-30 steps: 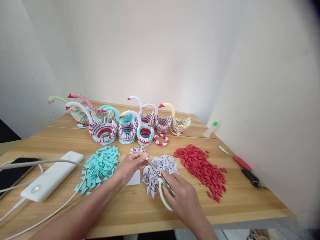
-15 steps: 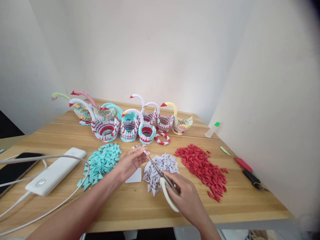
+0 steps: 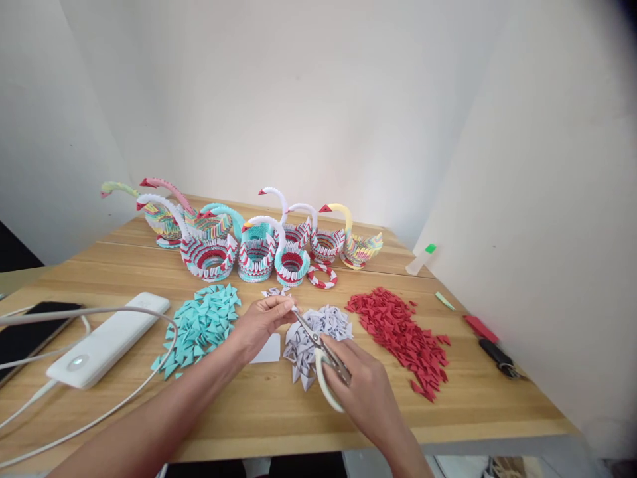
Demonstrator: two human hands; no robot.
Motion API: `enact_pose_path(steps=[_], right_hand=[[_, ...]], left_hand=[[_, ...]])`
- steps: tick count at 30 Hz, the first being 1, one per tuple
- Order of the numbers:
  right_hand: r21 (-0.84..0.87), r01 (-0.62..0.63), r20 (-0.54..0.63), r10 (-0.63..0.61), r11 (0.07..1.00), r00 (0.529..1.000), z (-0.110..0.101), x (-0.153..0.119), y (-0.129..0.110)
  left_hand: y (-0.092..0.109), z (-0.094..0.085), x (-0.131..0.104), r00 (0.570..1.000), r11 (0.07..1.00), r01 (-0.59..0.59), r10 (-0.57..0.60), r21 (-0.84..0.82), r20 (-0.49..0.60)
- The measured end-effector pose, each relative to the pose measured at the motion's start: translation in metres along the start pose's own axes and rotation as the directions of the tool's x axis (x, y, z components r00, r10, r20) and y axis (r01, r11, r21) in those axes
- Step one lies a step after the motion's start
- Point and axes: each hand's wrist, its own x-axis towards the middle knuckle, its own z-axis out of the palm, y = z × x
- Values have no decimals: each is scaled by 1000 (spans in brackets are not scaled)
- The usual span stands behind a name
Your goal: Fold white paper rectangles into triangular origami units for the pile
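My left hand is closed in a pinch on a small white folded paper piece, mostly covered by my fingers. In my right hand is a pair of scissors with pale handles, its blade tips at the paper piece. Below the blades lies a pile of white folded paper triangles. A white paper card rests on the table beside my left wrist. Behind my left hand are a few more white folded pieces.
Several folded-paper swans stand at the back, with a red and white paper ring before them. Turquoise and red triangle piles flank my hands. A white power bank, cables and a phone lie left; a black-handled cutter lies right.
The scissors' handles have spread apart and their lower loop has swung slightly left. My left hand keeps its pinch on the paper piece. The whole view has shifted slightly.
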Motion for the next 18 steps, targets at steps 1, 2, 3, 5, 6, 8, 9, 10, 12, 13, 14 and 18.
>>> enact_pose_path(steps=[1,2,3,5,6,8,9,10,12,13,14,18], right_hand=[[-33,12,-10,-12,999,1000,3,0,-2],[-53,17,-15,-18,998,1000,6,0,-4],[-56,15,-15,-16,998,1000,9,-1,-5],[-26,0,-8,0,1000,1000,12,-6,-5],[-6,-13,-10,13,1000,1000,11,-9,-2],[5,-52,-37,52,999,998,4,-19,10],[-19,-80,-71,78,997,994,-2,-25,20],[-64,-117,-115,109,991,987,-10,-31,32],[-200,-229,-176,195,953,965,-26,-45,57],[-260,-257,-189,212,931,959,-34,-52,68],[-308,-283,-182,236,908,955,-39,-58,78],[-399,-301,-49,307,866,950,-43,-71,97]], left_hand=[[-1,0,0,1000,1000,-15,16,24,-10],[-1,-1,1,999,999,-26,27,33,-20],[-1,-1,1,999,999,-32,33,24,-32],[1,-3,2,998,999,-30,28,-17,-60],[2,-4,3,997,999,-27,24,-40,-77],[4,-6,4,996,998,-19,14,-61,-85],[4,-7,4,997,997,-15,10,-70,-81],[3,-7,4,997,997,-8,2,-79,-73],[0,-7,4,999,996,8,-13,-92,-52],[-3,-7,3,999,995,15,-19,-94,-41],[-5,-6,3,999,996,19,-22,-93,-31],[-10,-3,1,1000,998,19,-20,-58,-8]])
